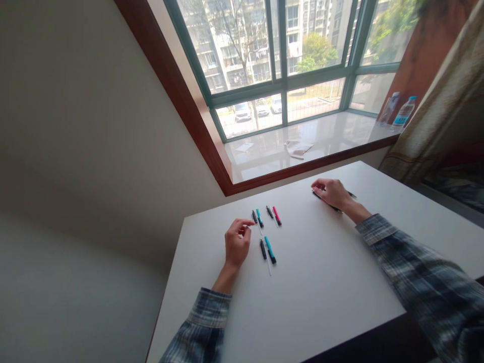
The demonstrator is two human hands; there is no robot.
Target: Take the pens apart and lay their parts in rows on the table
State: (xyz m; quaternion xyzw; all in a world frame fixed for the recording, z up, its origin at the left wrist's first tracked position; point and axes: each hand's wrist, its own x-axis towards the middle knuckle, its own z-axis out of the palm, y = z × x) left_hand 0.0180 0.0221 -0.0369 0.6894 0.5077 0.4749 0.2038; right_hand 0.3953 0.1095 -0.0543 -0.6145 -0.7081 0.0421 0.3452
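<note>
My left hand (237,243) rests on the white table (321,282) with its fingers curled, thumb and forefinger close together; nothing shows in them. Just right of it lie pen parts in pairs: a black piece and a blue barrel (259,218), a black piece and a red barrel (277,216), and nearer me another black piece with a blue barrel (269,249). Thin white refills lie beside them. My right hand (333,193) lies farther right over a dark pen (331,206), fingers bent down on it.
A glossy window sill (340,133) runs behind the table with white cloths or papers (298,148) on it. Two water bottles (404,112) stand at its right end. A patterned curtain (446,111) hangs at the right. A plain wall fills the left.
</note>
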